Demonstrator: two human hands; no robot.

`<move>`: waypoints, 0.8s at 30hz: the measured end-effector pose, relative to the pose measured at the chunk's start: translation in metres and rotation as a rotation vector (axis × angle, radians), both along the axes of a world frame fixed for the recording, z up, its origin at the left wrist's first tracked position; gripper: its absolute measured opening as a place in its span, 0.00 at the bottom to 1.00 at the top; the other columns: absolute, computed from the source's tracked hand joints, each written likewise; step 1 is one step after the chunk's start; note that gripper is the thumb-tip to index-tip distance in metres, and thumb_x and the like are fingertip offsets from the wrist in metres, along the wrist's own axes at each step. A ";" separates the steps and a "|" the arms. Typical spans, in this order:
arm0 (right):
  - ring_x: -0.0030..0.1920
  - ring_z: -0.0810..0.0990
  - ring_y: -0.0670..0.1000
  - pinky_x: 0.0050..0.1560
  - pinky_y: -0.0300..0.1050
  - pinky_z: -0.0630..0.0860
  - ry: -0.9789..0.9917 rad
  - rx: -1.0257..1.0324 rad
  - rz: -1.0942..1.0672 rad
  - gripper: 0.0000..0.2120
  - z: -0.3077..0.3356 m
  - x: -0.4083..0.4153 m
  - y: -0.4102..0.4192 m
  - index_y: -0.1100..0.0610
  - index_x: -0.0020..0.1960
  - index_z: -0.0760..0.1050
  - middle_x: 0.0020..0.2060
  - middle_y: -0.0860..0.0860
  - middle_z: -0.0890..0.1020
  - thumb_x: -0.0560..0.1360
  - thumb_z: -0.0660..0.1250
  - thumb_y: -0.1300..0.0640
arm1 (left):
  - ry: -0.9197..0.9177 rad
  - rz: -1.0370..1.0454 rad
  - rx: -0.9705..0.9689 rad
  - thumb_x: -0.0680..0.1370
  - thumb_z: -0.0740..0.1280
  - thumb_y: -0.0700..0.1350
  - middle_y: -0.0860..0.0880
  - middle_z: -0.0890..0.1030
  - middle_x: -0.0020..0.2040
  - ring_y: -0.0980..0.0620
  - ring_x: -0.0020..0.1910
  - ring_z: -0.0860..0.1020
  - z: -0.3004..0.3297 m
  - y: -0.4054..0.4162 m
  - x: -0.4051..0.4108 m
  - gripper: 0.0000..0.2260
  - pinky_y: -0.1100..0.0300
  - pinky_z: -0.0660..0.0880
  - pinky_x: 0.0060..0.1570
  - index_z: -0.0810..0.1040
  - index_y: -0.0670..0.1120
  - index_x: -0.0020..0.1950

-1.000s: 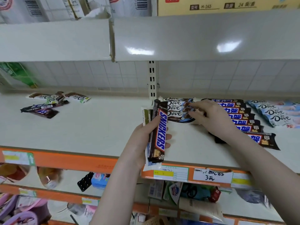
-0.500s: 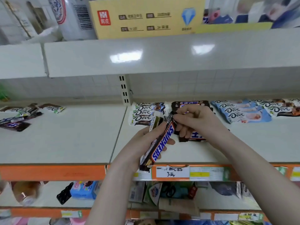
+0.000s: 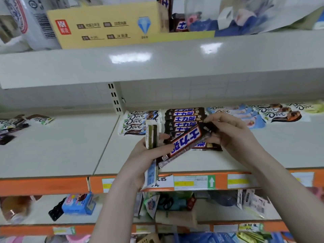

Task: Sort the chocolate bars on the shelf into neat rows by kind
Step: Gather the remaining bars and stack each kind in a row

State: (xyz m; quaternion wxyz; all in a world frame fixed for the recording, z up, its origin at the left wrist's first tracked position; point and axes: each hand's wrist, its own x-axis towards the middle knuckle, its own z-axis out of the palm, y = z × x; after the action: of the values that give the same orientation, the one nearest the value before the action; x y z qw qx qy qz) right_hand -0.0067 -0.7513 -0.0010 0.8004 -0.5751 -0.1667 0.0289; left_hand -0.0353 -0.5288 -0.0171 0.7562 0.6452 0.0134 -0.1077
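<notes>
1. Lying slantwise between both hands, a brown Snickers bar (image 3: 185, 143) is held above the front of the shelf (image 3: 73, 146); its wrapper is dark brown, with blue characters on a white, red-edged panel, and its crimped lower end points to 7 o'clock.
2. The bar's upper end, toward 1 o'clock, is pinched by the curled fingers of the right hand (image 3: 233, 135).
3. The bar's lower half is gripped by the left hand (image 3: 140, 160), whose thumb lies across the wrapper; a bundle of flat pale packets (image 3: 151, 135), white with a green stripe at the top and light blue lower down, is clasped upright in the same hand.
4. A row of Snickers bars (image 3: 185, 116) of the same kind is seen flat on the shelf at 12 o'clock from the held bar, each overlapping the next; the nearest one is partly hidden by the hands.
5. At 10 o'clock from the held bar, white-and-brown Dove bars (image 3: 135, 122) are stacked in an overlapping row.
6. At 2 o'clock, light blue Dove bars (image 3: 245, 114) are laid, with brown-and-white Dove bars (image 3: 280, 114) beyond them.
7. At 9 o'clock, near the left edge of the shelf, a loose heap of mixed bars (image 3: 15, 125) is seen.
</notes>
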 end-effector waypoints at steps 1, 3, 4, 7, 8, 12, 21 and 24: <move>0.38 0.81 0.54 0.35 0.39 0.79 0.014 0.013 0.015 0.06 -0.001 -0.003 -0.005 0.55 0.38 0.81 0.36 0.56 0.81 0.68 0.65 0.57 | -0.020 0.037 0.010 0.62 0.76 0.43 0.45 0.85 0.47 0.47 0.44 0.84 0.001 -0.003 0.000 0.12 0.56 0.78 0.43 0.84 0.52 0.43; 0.37 0.83 0.49 0.33 0.35 0.78 -0.030 -0.092 -0.011 0.02 -0.006 -0.008 -0.013 0.54 0.38 0.81 0.35 0.50 0.84 0.66 0.71 0.57 | -0.053 0.110 0.037 0.63 0.77 0.42 0.44 0.85 0.46 0.45 0.45 0.83 0.004 -0.008 -0.001 0.12 0.52 0.80 0.45 0.83 0.51 0.44; 0.37 0.83 0.48 0.33 0.34 0.77 -0.078 -0.217 -0.042 0.05 -0.009 -0.011 -0.016 0.53 0.39 0.80 0.36 0.48 0.85 0.64 0.74 0.58 | -0.060 0.140 0.047 0.62 0.77 0.43 0.43 0.85 0.46 0.43 0.47 0.83 0.004 -0.011 -0.002 0.13 0.48 0.78 0.49 0.82 0.50 0.45; 0.43 0.84 0.48 0.39 0.34 0.79 -0.136 -0.501 -0.083 0.17 -0.012 -0.020 -0.020 0.50 0.48 0.78 0.44 0.43 0.85 0.62 0.75 0.63 | -0.043 0.192 0.033 0.64 0.77 0.43 0.42 0.85 0.46 0.38 0.49 0.82 0.005 -0.020 -0.004 0.14 0.43 0.76 0.52 0.80 0.48 0.47; 0.44 0.84 0.46 0.40 0.32 0.78 -0.153 -0.540 -0.082 0.20 -0.012 -0.021 -0.021 0.49 0.51 0.78 0.45 0.41 0.84 0.63 0.75 0.64 | -0.041 0.199 0.028 0.66 0.77 0.42 0.43 0.85 0.45 0.40 0.46 0.82 0.004 -0.022 -0.004 0.12 0.47 0.78 0.48 0.80 0.48 0.47; 0.42 0.83 0.43 0.41 0.32 0.77 -0.147 -0.427 -0.214 0.25 -0.012 -0.022 -0.019 0.45 0.56 0.75 0.42 0.42 0.85 0.65 0.73 0.67 | -0.018 0.198 -0.018 0.69 0.74 0.39 0.43 0.85 0.42 0.48 0.40 0.83 0.004 -0.029 -0.005 0.10 0.54 0.77 0.42 0.78 0.46 0.47; 0.41 0.83 0.49 0.40 0.40 0.80 0.068 -0.120 -0.157 0.11 -0.006 -0.016 0.013 0.55 0.53 0.77 0.41 0.50 0.85 0.72 0.67 0.64 | -0.021 0.062 0.010 0.69 0.74 0.40 0.44 0.85 0.41 0.50 0.38 0.83 0.010 -0.041 -0.005 0.11 0.59 0.79 0.35 0.75 0.41 0.47; 0.41 0.83 0.46 0.39 0.37 0.79 -0.022 -0.405 -0.154 0.25 0.001 -0.014 0.011 0.49 0.63 0.72 0.39 0.49 0.83 0.68 0.72 0.62 | -0.039 0.075 0.044 0.71 0.73 0.43 0.46 0.86 0.40 0.51 0.38 0.84 0.016 -0.038 -0.001 0.10 0.56 0.81 0.41 0.76 0.42 0.48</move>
State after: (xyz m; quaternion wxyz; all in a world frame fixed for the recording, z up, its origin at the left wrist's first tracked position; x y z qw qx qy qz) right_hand -0.0205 -0.7406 0.0001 0.6666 -0.7354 -0.1215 -0.0057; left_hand -0.0359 -0.5671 -0.0009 0.7456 0.6626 0.0252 -0.0666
